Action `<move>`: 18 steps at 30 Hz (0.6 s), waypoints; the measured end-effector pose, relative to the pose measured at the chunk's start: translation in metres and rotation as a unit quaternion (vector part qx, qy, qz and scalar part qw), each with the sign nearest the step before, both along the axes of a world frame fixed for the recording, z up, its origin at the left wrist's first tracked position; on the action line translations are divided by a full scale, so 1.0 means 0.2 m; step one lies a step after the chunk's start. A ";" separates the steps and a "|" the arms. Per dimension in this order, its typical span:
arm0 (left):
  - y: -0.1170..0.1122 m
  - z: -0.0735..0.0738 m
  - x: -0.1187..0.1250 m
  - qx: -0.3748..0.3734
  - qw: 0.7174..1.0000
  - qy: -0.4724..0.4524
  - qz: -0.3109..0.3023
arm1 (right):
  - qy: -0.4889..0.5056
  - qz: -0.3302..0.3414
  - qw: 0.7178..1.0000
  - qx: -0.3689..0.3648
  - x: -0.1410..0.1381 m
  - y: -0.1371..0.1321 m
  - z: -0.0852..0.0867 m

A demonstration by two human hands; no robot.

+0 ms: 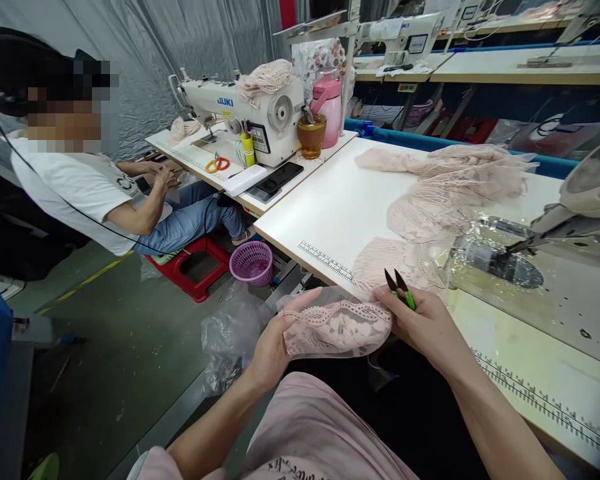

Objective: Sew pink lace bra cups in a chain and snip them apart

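Observation:
A pink lace piece with sheer mesh [337, 328] is stretched between my two hands, above my lap at the table's front edge. Its left end is gripped by my left hand [270, 350], with the thumb on top. My right hand [427, 327] pinches the right end and also holds green-handled thread snips [405, 293], their dark blades pointing up and apart. Just beyond my hands, several pink lace pieces [430, 200] lie in a trail over the white sewing table [320, 193]. Some fingers of both hands are hidden.
At right stands a sewing machine [590, 180] over its plate. A co-worker [95, 180] sits at left by another machine [240, 110]. That table bears a phone [280, 177], an amber cup [311, 137] and a pink jug [325, 110]. A purple basket [251, 263] and plastic bag [230, 333] are below.

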State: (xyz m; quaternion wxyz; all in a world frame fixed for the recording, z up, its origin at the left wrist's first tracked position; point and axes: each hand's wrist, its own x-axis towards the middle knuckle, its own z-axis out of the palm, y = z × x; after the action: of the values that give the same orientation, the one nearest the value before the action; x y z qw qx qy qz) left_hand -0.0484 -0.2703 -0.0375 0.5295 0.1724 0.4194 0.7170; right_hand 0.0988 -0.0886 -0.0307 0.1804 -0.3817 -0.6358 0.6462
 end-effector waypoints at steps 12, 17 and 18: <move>-0.04 -0.02 -0.02 -0.010 1.000 -0.005 -0.019 | 0.014 -0.009 1.000 -0.019 -0.01 0.00 0.00; -0.03 -0.05 -0.03 -0.018 0.997 -0.067 0.018 | 0.032 -0.016 0.999 0.016 -0.01 0.00 0.02; -0.03 -0.06 -0.04 -0.020 0.997 -0.076 0.020 | 0.029 -0.018 0.999 0.028 -0.01 0.00 0.03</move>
State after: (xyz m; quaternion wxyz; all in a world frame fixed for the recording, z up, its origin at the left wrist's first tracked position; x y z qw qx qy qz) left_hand -0.0555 -0.2757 -0.0485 0.5490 0.0988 0.3954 0.7298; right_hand 0.0971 -0.0889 -0.0254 0.2212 -0.3689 -0.6412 0.6355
